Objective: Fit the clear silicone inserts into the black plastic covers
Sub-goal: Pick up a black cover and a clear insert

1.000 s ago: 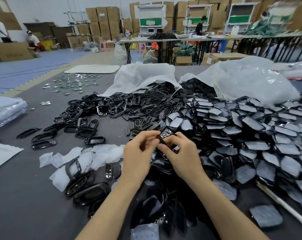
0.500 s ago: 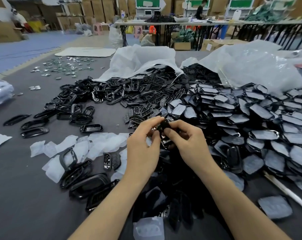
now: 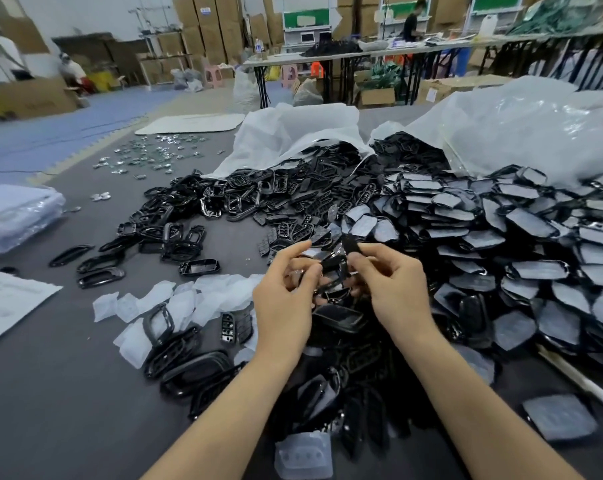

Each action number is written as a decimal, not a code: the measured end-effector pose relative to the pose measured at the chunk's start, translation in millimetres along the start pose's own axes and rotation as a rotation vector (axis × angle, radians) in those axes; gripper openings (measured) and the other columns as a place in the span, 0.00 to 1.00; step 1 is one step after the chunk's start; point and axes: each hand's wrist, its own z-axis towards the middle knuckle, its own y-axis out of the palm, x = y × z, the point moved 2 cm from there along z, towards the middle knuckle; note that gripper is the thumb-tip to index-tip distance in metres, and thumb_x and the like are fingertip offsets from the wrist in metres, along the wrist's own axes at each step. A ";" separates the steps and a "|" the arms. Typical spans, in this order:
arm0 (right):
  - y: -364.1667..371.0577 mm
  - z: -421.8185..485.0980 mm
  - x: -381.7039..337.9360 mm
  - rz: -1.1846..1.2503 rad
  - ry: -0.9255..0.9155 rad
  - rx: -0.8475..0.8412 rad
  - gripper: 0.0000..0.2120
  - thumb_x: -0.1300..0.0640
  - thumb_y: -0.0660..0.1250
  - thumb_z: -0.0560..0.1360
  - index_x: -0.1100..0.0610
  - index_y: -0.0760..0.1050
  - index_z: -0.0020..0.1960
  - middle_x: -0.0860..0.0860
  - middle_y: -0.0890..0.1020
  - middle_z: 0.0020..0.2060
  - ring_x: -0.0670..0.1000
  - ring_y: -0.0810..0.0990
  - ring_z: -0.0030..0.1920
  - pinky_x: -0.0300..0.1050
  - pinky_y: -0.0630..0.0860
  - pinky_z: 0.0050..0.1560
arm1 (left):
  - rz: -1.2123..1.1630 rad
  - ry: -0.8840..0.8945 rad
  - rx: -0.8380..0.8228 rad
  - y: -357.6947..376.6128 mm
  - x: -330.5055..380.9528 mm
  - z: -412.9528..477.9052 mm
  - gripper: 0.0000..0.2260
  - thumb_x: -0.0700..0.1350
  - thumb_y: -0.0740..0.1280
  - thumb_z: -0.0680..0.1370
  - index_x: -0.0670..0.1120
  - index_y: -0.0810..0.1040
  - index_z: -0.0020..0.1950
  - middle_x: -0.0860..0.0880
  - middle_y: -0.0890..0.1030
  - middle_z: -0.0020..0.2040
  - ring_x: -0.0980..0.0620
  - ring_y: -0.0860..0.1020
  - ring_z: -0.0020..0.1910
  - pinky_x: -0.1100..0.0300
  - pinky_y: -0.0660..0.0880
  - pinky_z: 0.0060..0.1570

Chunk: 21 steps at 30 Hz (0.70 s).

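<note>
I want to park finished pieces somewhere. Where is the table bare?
Near left: bare table between the paper sheet and the clear inserts and black frames. Crowded: the middle and right, heaped with black covers. The left hand and right hand grip one cover above it.

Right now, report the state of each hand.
Left hand: closed, pinching the black plastic cover.
Right hand: closed, pinching the same cover's upper end.
</note>
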 end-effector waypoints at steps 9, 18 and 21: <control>3.7 -6.9 -6.8 -0.101 -0.074 0.012 0.09 0.60 0.72 0.73 0.51 0.83 0.52 0.47 0.82 0.43 0.47 0.82 0.38 0.39 0.77 0.45 | -0.092 -0.020 -0.044 -0.8 -2.3 2.3 0.15 0.36 0.58 0.82 0.54 0.79 0.55 0.48 0.84 0.47 0.55 0.83 0.50 0.63 0.79 0.48; 12.5 -12.7 -10.8 -0.215 -0.165 -0.032 0.11 0.65 0.71 0.73 0.53 0.82 0.52 0.48 0.80 0.47 0.47 0.81 0.41 0.37 0.77 0.44 | -0.151 -0.056 -0.059 -4.0 -0.7 10.3 0.11 0.37 0.61 0.81 0.50 0.80 0.54 0.50 0.84 0.36 0.49 0.84 0.35 0.63 0.80 0.36; 8.6 -9.7 -9.3 -0.233 -0.160 -0.001 0.14 0.67 0.71 0.71 0.49 0.81 0.47 0.45 0.82 0.45 0.43 0.80 0.40 0.33 0.74 0.45 | -0.157 -0.064 -0.098 0.0 -0.1 8.3 0.11 0.35 0.61 0.81 0.47 0.81 0.52 0.46 0.84 0.43 0.48 0.85 0.41 0.62 0.80 0.41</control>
